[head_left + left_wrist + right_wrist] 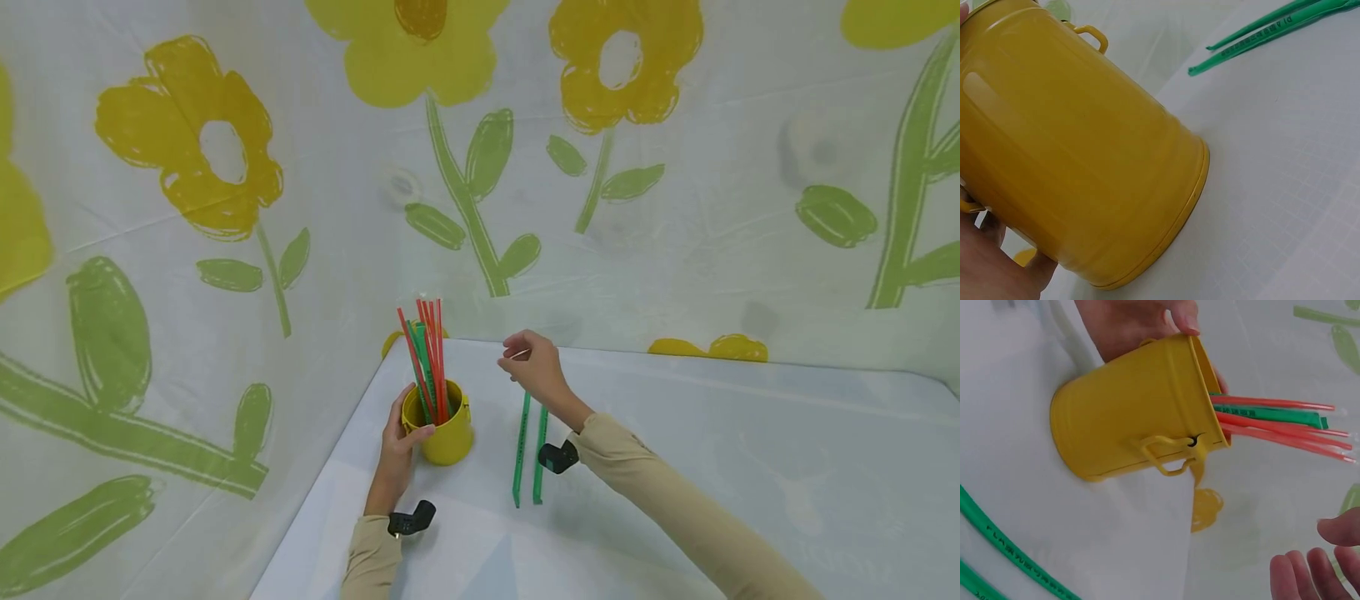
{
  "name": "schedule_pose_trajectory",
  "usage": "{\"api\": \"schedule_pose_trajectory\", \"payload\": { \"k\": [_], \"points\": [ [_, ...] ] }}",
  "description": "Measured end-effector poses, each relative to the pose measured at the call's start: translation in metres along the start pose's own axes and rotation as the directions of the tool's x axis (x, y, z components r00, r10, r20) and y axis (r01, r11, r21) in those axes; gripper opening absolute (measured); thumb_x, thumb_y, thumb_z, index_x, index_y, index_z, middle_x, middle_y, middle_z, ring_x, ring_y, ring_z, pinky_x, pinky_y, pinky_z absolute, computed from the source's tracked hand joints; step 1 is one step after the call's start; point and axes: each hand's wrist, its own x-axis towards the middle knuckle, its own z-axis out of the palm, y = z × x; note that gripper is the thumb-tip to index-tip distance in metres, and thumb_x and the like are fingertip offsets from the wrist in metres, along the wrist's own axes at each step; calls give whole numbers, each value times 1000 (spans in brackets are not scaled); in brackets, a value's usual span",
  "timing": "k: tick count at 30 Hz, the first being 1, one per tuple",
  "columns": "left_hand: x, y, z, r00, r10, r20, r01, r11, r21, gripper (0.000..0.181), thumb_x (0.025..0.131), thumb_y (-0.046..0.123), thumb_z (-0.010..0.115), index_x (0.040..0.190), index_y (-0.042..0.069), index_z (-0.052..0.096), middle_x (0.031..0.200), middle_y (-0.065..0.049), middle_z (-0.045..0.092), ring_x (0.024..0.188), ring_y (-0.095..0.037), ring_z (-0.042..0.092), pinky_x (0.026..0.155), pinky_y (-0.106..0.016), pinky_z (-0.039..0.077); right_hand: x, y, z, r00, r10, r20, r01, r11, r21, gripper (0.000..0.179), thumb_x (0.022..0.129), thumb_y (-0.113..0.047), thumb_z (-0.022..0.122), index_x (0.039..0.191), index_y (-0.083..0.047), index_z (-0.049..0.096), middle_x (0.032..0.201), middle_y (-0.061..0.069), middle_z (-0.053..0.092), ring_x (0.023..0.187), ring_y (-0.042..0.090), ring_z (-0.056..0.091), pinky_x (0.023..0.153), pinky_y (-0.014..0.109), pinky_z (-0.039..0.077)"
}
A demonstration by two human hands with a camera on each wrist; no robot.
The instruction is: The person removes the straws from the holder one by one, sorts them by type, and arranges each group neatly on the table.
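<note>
A yellow pail (448,440) with small side handles stands on the table. My left hand (397,454) grips its left side, thumb at the rim, as the right wrist view also shows. Thin red sticks (1297,442) and green printed strips (1272,414) poke out of the pail's mouth; their lower ends are hidden inside. My right hand (536,367) is raised to the right of the pail, fingers loosely bent. In the right wrist view, thumb and fingers stand apart with nothing between them. Below that hand, two long green strips (521,454) with dark lettering lie side by side.
The white table (712,467) reaches far to the right. A pale cloth (345,208) printed with yellow flowers hangs behind the table and along its left side, close to the pail. Each wrist wears a small black camera (411,518).
</note>
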Motion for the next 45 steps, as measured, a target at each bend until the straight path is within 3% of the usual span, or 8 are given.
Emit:
{"api": "schedule_pose_trajectory", "payload": {
  "k": [7, 14, 22, 32, 45],
  "points": [
    [0, 0, -1, 1000, -6, 1, 6, 1000, 6, 71, 89, 2, 54, 150, 16, 21, 146, -6, 29, 130, -21, 31, 104, -22, 32, -1, -13, 9, 1000, -1, 14, 0, 1000, 30, 20, 82, -3, 69, 102, -3, 62, 91, 9, 63, 77, 20, 63, 64, 29, 55],
    [7, -21, -8, 1000, 0, -24, 0, 1000, 15, 69, 88, 8, 58, 147, 25, 27, 145, -1, 32, 129, -18, 31, 100, -18, 34, 0, -22, 17, 999, -21, 47, 19, 999, 46, 20, 84, -5, 68, 102, -3, 62, 92, 9, 64, 80, 20, 64, 66, 30, 55],
    [2, 0, -2, 1000, -17, 7, 16, 998, 55, 72, 88, 7, 56, 150, 14, 20, 146, -7, 30, 130, -22, 31, 103, -23, 34, 4, -31, 30, 995, -69, 69, 65, 996, 57, 21, 84, -7, 69, 103, -3, 62, 92, 8, 64, 81, 20, 64, 66, 29, 55],
    [9, -23, -12, 998, -38, -41, 39, 999, 28, 71, 86, 12, 61, 147, 26, 28, 144, -1, 33, 129, -17, 32, 102, -20, 33, 2, -35, 49, 992, -75, 104, 75, 997, 9, 22, 85, -11, 69, 105, -5, 62, 95, 8, 63, 84, 20, 63, 69, 28, 55],
    [10, -25, -11, 998, -6, -55, 9, 998, 60, 72, 83, 19, 66, 145, 29, 31, 142, 1, 36, 129, -18, 33, 110, -41, 25, 5, -39, 74, 982, -118, 145, 119, 993, 4, 28, 85, -11, 69, 111, -3, 61, 102, 8, 64, 90, 21, 64, 75, 30, 55]
  ]
}}
